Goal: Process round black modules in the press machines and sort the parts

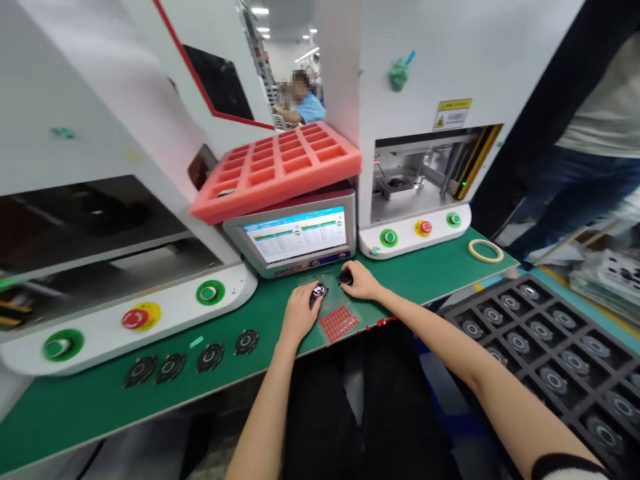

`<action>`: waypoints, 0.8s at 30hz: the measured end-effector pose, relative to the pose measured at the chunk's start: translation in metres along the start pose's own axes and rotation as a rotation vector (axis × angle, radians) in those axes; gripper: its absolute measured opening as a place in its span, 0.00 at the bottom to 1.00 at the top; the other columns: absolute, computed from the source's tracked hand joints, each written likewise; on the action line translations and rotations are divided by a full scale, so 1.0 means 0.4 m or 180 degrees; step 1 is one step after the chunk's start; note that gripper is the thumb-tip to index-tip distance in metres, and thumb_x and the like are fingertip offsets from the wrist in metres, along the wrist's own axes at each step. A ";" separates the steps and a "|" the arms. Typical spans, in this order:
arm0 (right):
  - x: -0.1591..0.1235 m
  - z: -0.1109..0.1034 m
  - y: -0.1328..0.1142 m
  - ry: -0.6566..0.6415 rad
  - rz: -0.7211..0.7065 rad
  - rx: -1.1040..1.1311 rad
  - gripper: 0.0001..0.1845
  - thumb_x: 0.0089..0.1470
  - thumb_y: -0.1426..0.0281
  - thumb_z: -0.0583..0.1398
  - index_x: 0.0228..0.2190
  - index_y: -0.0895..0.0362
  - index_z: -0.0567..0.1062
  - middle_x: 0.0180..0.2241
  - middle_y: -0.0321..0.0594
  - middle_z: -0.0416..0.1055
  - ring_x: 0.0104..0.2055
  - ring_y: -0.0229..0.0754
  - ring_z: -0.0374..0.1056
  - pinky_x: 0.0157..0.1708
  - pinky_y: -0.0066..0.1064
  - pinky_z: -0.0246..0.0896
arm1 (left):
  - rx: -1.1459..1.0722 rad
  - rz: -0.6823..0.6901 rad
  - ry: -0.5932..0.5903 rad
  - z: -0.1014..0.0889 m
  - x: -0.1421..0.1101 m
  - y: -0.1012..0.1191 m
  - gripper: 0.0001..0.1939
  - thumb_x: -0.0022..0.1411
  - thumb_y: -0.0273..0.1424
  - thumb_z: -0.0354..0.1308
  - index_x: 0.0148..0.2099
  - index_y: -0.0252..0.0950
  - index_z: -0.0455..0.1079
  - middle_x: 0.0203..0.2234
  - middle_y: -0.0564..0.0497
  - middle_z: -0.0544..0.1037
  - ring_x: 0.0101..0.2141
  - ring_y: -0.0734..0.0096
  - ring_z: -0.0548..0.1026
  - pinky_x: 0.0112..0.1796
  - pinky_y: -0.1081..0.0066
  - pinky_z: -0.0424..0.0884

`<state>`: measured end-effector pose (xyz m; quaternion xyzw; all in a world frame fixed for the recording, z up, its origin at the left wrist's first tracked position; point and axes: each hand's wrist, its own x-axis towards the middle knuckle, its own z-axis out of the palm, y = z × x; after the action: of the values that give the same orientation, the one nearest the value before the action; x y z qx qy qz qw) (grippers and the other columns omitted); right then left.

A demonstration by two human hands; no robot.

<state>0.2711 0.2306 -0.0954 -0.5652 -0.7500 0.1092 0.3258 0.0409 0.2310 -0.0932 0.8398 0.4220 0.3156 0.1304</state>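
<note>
On the green desk (75, 417) between white machines (430, 73), the action sits just below a touchscreen monitor (295, 237) topped by a red foam tray (275, 170). The left hand (299, 315) has its grip pressed together, pinching a black round part (319, 291), while the right hand (361, 281) curls its grip over a second black round part (345, 277) just beside it, above a red-gridded mat (339, 323). More black discs (210, 357) line the desk, and a black tray (480, 300) of them fills the lower right.
</note>
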 end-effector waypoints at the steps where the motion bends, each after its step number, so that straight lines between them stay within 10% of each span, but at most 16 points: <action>1: 0.000 0.000 0.001 -0.0001 -0.0013 -0.0003 0.18 0.61 0.61 0.59 0.48 0.59 0.71 0.47 0.44 0.70 0.46 0.44 0.69 0.46 0.43 0.68 | 0.0021 -0.0007 0.0018 0.000 -0.001 0.002 0.17 0.64 0.33 0.53 0.54 0.36 0.69 0.48 0.42 0.77 0.49 0.55 0.72 0.53 0.56 0.68; 13: 0.001 -0.014 -0.017 -0.0138 -0.0058 -0.0390 0.17 0.61 0.61 0.59 0.46 0.59 0.71 0.45 0.43 0.71 0.44 0.42 0.70 0.44 0.41 0.68 | 0.0444 -0.0165 0.0767 -0.068 -0.021 0.034 0.13 0.65 0.32 0.49 0.43 0.36 0.73 0.40 0.44 0.80 0.43 0.63 0.77 0.47 0.65 0.71; 18: 0.005 -0.105 -0.068 -0.0388 -0.0608 -0.0454 0.10 0.53 0.67 0.63 0.38 0.55 0.73 0.44 0.47 0.73 0.46 0.47 0.69 0.41 0.38 0.67 | 0.1252 -0.0848 0.1067 -0.317 -0.026 -0.114 0.17 0.62 0.35 0.49 0.22 0.37 0.68 0.18 0.49 0.75 0.23 0.69 0.74 0.30 0.72 0.68; 24: 0.010 -0.330 0.012 0.0070 -0.0582 -0.0701 0.08 0.53 0.62 0.59 0.25 0.50 0.72 0.26 0.43 0.74 0.29 0.45 0.69 0.30 0.36 0.62 | 0.2040 -0.1646 0.1141 -0.636 0.092 -0.322 0.16 0.68 0.31 0.47 0.35 0.28 0.73 0.27 0.50 0.76 0.32 0.70 0.76 0.35 0.71 0.69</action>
<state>0.3551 0.2089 0.0044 -0.5280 -0.8022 -0.0102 0.2787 -0.1862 0.3265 0.0549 0.6369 0.7104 0.2665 -0.1369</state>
